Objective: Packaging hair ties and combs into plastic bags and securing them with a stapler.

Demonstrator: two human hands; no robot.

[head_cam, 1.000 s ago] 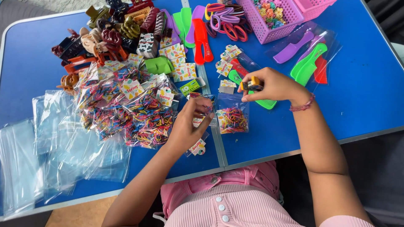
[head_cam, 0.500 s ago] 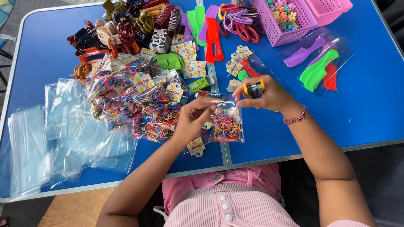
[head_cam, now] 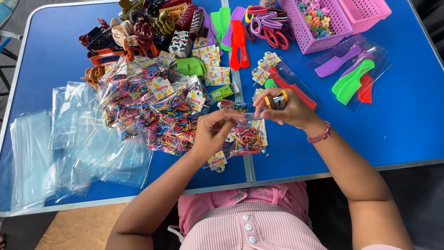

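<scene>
In the head view the right hand [head_cam: 289, 110] grips a small yellow stapler [head_cam: 277, 100] while the left hand [head_cam: 213, 132] pinches the top of a clear bag of coloured elastics [head_cam: 247, 136] (near the surface's [head_cam: 407, 125] middle), apparently mid-sealing, needing aligned jaws.

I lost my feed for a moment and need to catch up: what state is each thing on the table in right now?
Left hand: pinching the top of the small bag.
Right hand: gripping the stapler.
Stapler: held above the bag's top edge; whether its jaws are pressed shut cannot be told.
Small bag of coloured bands: filled, lying flat.
Packed bags: heaped.
Clear bags: unfilled, stacked flat.
Purple basket: holding small clips.
</scene>
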